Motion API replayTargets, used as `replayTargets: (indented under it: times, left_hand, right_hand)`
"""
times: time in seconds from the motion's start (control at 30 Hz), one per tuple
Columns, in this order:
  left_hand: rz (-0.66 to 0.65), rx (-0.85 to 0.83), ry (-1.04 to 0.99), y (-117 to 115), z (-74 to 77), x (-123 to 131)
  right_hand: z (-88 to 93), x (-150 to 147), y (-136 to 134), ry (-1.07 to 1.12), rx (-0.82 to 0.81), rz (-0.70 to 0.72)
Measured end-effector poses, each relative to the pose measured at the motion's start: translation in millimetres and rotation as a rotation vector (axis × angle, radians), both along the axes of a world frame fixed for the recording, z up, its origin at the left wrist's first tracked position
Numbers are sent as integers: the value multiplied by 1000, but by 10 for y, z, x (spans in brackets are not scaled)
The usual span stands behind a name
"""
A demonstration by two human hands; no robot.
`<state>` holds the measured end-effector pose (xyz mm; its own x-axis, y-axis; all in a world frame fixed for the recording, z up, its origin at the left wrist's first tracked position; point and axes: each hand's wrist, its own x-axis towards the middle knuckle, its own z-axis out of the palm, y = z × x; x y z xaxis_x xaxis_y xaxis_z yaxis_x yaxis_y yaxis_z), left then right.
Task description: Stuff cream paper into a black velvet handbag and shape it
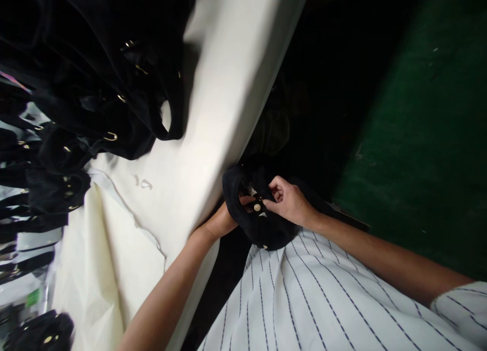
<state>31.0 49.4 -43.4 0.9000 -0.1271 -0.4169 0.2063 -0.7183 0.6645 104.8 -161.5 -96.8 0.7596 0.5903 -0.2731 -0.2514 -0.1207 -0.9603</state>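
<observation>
A black fabric item (pixel 268 232) with gold-coloured metal pieces lies over the lap, against the striped white clothing. My left hand (pixel 238 211) reaches under and into its opening, its fingertips showing beside a round gold button (pixel 257 207); part of that hand is hidden by the cloth. From the other side my right hand (pixel 287 199) pinches the black fabric near the button, thumb and fingers close together. A small pale tag shows just below the button.
A white-covered table (pixel 216 117) runs along the left, its edge beside my left forearm. Black fabric items (pixel 125 87) with gold metal parts are heaped on it, and more lie at the far left. Green floor (pixel 418 138) shows at the right.
</observation>
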Motion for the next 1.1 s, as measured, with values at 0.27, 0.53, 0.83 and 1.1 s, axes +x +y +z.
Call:
replayTargets:
  times: [0.27, 0.53, 0.83, 1.1]
  left_hand:
    - [-38, -67, -109, -30, -1, 18]
    - [36, -58, -64, -45, -10, -7]
    - [124, 6, 53, -83, 26, -38]
    - [4, 140, 81, -110, 161, 40]
  right_hand:
    - [61, 16, -20, -20, -29, 41]
    - [87, -1, 22, -109, -124, 34]
    - [156, -156, 153, -341, -176, -10]
    - [167, -319, 238, -584, -172, -4]
